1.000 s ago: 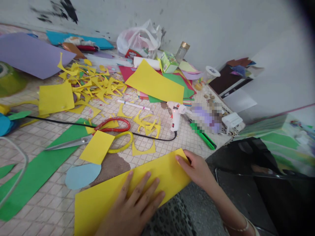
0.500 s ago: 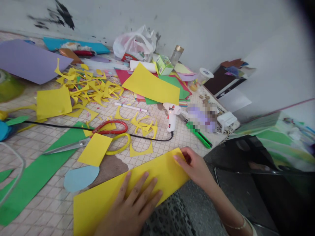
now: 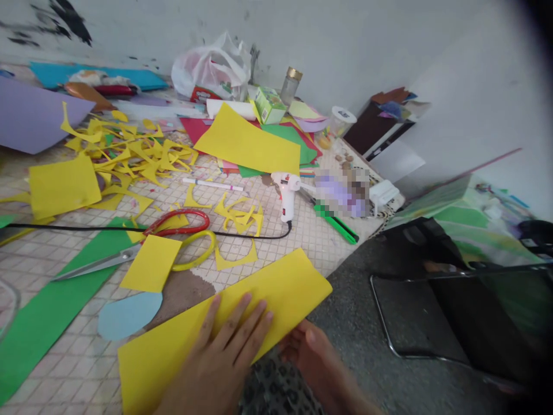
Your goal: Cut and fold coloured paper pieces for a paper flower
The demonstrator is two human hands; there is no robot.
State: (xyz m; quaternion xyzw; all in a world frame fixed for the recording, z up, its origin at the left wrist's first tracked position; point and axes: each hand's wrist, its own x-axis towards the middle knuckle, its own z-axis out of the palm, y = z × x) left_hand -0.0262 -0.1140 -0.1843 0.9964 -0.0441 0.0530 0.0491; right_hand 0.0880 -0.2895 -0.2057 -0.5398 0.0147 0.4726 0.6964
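Note:
A long yellow sheet of paper point(image 3: 294, 282) lies slantwise along the table's near edge, its right end bent slightly and reaching past the edge. Flat on its middle rests my left hand point(image 3: 228, 340), open, fingers spread. My right hand point(image 3: 315, 357) is just below the sheet's near edge, fingers loosely curled and thumb apart; it is a little blurred, and whether it touches the paper is unclear. Beyond the sheet are scissors point(image 3: 129, 253) with one red and one yellow handle, partly covered by a small yellow paper piece point(image 3: 152, 262). Nearby lies a light blue paper shape point(image 3: 129, 316).
A white glue gun point(image 3: 286, 196) with a black cord stands mid-table, near a green utility knife point(image 3: 336, 223). Yellow paper scraps point(image 3: 142, 151) are heaped at left, with a green paper strip point(image 3: 47, 325) in front. A black metal-framed chair point(image 3: 384, 323) stands to the right.
My right hand has let go of the sheet's far right corner and moved down to its near edge. My left hand stays flat on the paper. The view has turned slightly right.

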